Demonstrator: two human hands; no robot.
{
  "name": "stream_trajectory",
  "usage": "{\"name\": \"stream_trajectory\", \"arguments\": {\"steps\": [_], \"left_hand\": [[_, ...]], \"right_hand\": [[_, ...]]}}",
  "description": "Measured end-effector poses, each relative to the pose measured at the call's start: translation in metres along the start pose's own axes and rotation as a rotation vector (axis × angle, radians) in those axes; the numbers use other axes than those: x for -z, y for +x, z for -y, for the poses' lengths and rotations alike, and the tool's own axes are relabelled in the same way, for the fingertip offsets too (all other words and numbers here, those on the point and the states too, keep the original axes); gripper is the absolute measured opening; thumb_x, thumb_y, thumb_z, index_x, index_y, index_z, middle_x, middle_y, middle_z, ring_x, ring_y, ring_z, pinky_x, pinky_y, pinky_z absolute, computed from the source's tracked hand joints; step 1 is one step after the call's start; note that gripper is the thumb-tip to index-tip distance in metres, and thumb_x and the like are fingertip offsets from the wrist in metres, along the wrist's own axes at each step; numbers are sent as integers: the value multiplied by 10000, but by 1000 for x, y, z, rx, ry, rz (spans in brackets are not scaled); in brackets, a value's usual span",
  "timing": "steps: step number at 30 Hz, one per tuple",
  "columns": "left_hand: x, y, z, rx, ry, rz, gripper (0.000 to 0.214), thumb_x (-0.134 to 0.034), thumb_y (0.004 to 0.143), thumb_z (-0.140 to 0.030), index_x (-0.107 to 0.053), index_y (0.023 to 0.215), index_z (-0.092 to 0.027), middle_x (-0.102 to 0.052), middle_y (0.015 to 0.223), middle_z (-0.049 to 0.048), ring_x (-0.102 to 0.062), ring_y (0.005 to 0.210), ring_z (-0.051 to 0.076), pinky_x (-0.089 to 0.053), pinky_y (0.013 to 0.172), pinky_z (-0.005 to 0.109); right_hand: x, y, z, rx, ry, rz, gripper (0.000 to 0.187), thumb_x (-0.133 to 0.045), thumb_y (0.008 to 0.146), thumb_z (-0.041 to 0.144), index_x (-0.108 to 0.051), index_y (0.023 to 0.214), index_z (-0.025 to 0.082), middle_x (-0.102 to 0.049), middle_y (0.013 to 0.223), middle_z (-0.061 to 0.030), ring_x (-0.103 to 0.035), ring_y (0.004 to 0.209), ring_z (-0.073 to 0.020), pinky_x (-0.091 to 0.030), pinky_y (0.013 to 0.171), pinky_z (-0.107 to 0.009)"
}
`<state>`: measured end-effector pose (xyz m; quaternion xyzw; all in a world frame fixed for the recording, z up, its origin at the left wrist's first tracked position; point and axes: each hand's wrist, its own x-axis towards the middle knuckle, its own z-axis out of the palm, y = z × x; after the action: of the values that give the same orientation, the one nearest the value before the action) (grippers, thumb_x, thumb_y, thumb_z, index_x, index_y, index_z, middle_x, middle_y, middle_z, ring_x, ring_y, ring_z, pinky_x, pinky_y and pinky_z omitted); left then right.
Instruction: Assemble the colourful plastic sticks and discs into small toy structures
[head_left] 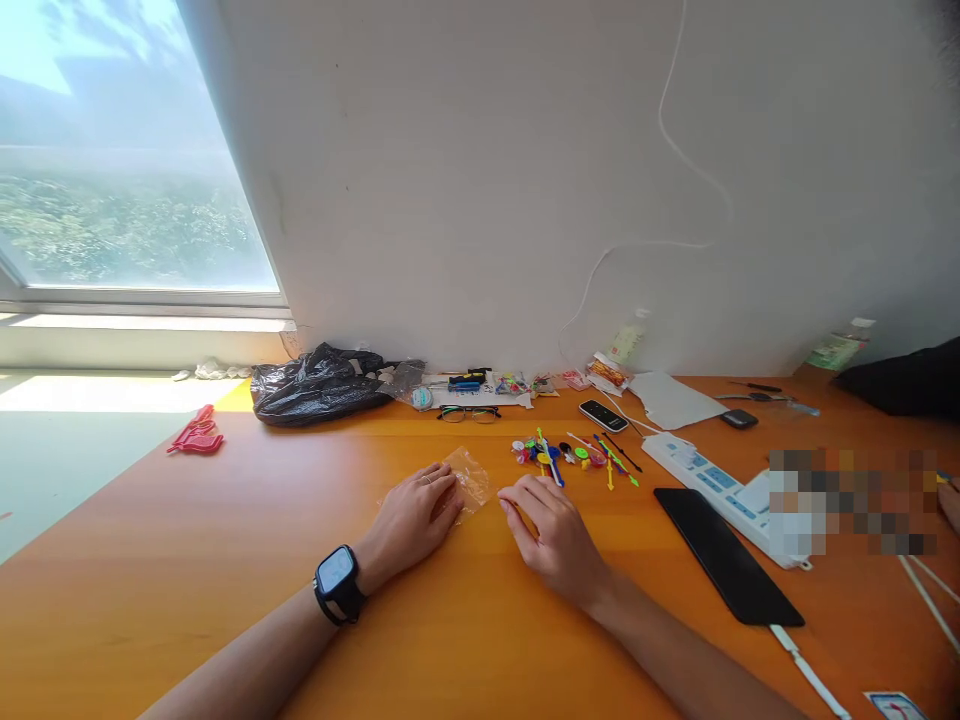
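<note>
A small clear plastic bag (469,484) lies crumpled on the wooden table, in front of me. My left hand (417,515), with a black smartwatch on the wrist, rests over the bag's left side. Its fingers are bent and the thumb is apart, with the film between them. Just right of the bag is my right hand (551,530), fingers curled toward the thumb. Whatever its fingertips hold, if anything, is too small to make out. Behind that hand lies a pile of small colourful plastic pieces (541,458), some shaped like arrows.
Along the wall are a black plastic bag (322,385), glasses (469,413) and small packets. A red plastic piece (199,432) lies left. On the right are a white power strip (720,490), a black tablet-like device (727,555), cables and part of another person's hand (951,503).
</note>
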<state>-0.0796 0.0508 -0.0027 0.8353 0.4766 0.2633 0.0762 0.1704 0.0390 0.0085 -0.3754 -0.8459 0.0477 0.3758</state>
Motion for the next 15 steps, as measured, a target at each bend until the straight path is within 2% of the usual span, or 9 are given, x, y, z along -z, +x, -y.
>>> {"name": "stream_trajectory", "arguments": {"steps": [3,5,6,8,10,12,15], "left_hand": [[-8,-3,9,186,180,-22,435,-460,1040,-468,-620,1310,-166,-617,1428,210,-517,1410,403,-375,1187,620],[-12,-5,15,315,284,-55,557,-446,1035,-461,-536,1410,-59,-512,1521,297,-384,1494,484,-290,1197,705],[-12,-5,17,332,301,-64,579,-423,1043,-437,-497,1444,-27,-470,1551,316,-331,1522,495,-270,1201,715],[-9,-3,18,249,261,-69,559,-359,1070,-390,-444,1510,-57,-433,1599,274,-283,1564,437,-270,1235,658],[-4,-1,15,86,174,-48,515,-307,1096,-386,-436,1540,-160,-451,1616,181,-301,1577,338,-281,1273,563],[-2,-1,11,3,119,-12,488,-306,1103,-420,-477,1507,-208,-479,1602,149,-345,1558,304,-299,1277,528],[-4,-2,10,121,140,20,487,-359,1084,-478,-542,1420,-177,-493,1578,199,-387,1524,377,-305,1245,615]], "right_hand": [[-1,-3,-6,-65,115,-101,337,-451,1025,121,-697,1223,239,-767,1062,-78,-735,981,-222,-585,875,-352],[0,-2,-12,-105,165,-143,430,-431,981,80,-701,1266,256,-764,1190,-76,-727,1125,-230,-585,968,-373],[1,0,-16,-129,182,-161,458,-423,959,71,-716,1258,257,-754,1247,-77,-705,1199,-241,-579,1008,-396],[6,4,-26,-196,221,-204,470,-417,928,80,-747,1219,246,-726,1332,-90,-658,1295,-265,-593,1008,-424],[12,10,-35,-291,266,-267,459,-415,917,107,-763,1190,227,-697,1388,-108,-649,1308,-278,-638,911,-399],[19,14,-43,-380,289,-345,446,-416,908,133,-770,1168,207,-673,1425,-124,-669,1273,-282,-659,822,-363],[28,17,-52,-465,271,-470,419,-432,890,173,-782,1121,186,-666,1437,-138,-736,1123,-273,-659,753,-339]]}}
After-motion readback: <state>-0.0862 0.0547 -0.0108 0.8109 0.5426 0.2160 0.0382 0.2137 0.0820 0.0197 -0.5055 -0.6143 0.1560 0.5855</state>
